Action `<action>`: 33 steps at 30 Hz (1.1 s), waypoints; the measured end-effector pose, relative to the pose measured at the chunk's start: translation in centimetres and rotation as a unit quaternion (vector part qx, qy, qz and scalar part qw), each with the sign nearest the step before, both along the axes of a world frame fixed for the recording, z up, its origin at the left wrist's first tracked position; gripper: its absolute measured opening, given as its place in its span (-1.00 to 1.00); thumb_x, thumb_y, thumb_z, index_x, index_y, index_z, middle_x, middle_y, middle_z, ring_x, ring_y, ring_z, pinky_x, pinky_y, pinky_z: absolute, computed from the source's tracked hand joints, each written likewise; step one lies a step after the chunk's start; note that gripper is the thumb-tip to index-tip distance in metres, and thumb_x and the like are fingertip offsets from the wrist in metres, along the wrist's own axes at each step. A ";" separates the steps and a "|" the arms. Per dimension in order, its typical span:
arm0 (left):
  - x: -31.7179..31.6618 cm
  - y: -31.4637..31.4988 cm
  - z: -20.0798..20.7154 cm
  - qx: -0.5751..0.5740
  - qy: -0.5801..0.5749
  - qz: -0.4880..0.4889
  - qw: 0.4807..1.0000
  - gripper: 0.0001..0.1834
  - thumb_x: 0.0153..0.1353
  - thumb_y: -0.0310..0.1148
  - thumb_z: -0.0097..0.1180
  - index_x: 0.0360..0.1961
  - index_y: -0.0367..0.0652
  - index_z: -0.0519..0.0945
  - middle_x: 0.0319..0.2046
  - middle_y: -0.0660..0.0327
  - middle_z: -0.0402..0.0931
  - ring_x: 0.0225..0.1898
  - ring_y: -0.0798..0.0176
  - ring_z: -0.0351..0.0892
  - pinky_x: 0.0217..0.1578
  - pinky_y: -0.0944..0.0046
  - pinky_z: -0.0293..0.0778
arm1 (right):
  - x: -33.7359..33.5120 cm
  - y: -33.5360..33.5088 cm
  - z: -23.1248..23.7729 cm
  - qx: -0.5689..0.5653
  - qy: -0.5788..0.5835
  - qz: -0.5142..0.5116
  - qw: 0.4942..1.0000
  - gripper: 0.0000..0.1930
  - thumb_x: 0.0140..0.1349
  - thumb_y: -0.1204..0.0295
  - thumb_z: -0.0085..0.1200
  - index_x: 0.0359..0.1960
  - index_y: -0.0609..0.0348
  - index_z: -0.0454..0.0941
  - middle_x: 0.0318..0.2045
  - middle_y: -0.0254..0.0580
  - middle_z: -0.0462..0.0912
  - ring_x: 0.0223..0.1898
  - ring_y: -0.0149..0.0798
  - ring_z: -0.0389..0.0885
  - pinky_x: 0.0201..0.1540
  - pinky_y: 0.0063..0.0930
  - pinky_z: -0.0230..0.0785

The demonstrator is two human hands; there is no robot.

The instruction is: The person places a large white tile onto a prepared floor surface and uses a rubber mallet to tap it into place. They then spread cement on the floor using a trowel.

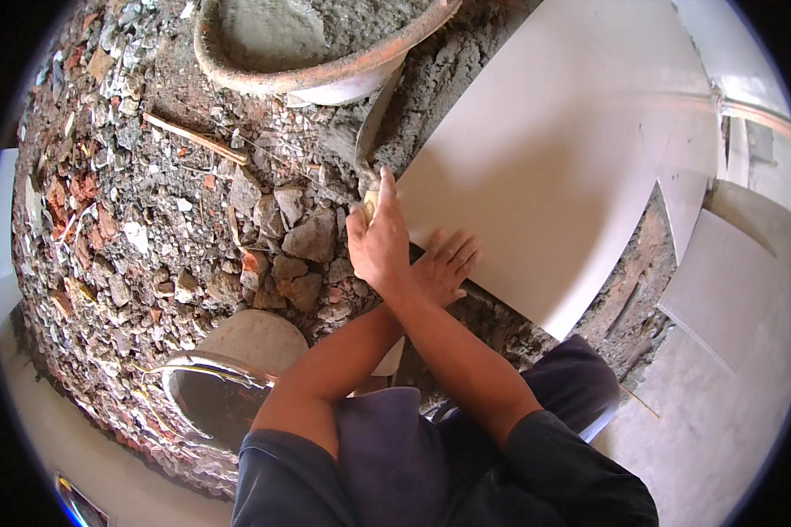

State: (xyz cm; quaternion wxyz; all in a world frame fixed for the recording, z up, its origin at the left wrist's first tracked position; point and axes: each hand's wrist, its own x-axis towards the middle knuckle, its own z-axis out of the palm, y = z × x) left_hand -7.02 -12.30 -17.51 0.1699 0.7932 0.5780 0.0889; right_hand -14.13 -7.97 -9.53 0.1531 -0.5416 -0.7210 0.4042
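Rubble ground [105, 220], left of both hands. I list: right hand [380, 241], wrapped round a trowel [375, 123]; left hand [444, 266], spread on a pale panel [545, 158] extending rightward. Risk, I judge: crossed forearms [453, 342] could knock the trowel into it.

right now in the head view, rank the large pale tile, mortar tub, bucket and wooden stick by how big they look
1. large pale tile
2. mortar tub, cut off by the upper edge
3. bucket, partly hidden
4. wooden stick

True sizes of tub and bucket stay unsure.
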 end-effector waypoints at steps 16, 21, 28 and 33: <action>-0.7 -4.1 -1.4 0.052 -0.087 -0.023 0.995 -0.15 0.22 0.27 -0.25 0.43 0.00 0.07 0.47 0.20 -0.10 0.50 0.11 -0.22 0.41 -0.23 -0.43 | 2.9 -3.8 0.2 -0.085 0.043 -0.019 0.995 -0.32 0.27 0.41 0.00 0.36 0.36 -0.01 0.15 0.41 0.35 0.07 0.28 0.48 0.12 -0.11 0.35; -2.1 -4.2 0.4 0.027 0.038 -0.036 0.998 -0.21 0.29 0.18 -0.20 0.42 -0.01 0.08 0.45 0.19 -0.02 0.50 0.09 -0.22 0.41 -0.22 -0.41 | 3.0 -2.8 1.6 -0.034 0.119 -0.001 0.992 -0.35 0.28 0.41 0.02 0.34 0.34 0.03 0.06 0.35 0.44 0.05 0.24 0.51 0.05 -0.11 0.42; -4.5 -1.4 3.6 -0.037 0.017 -0.007 0.999 -0.21 0.30 0.13 -0.10 0.42 -0.07 0.08 0.45 0.16 -0.06 0.49 0.04 -0.23 0.41 -0.22 -0.30 | 13.6 7.3 9.9 -0.146 0.079 -0.016 0.986 -0.46 0.21 0.41 0.15 0.21 0.28 0.29 -0.31 -0.20 0.51 -0.44 -0.46 0.49 -0.48 -0.49 0.39; -3.8 -0.1 5.2 -0.001 0.016 0.005 1.000 -0.24 0.30 0.12 -0.10 0.41 -0.05 0.13 0.46 0.13 -0.08 0.49 0.00 -0.28 0.41 -0.25 -0.35 | 15.0 10.5 21.1 -0.080 0.091 0.109 0.987 -0.51 0.24 0.35 0.13 0.18 0.26 0.36 -0.35 -0.31 0.51 -0.47 -0.50 0.44 -0.52 -0.61 0.31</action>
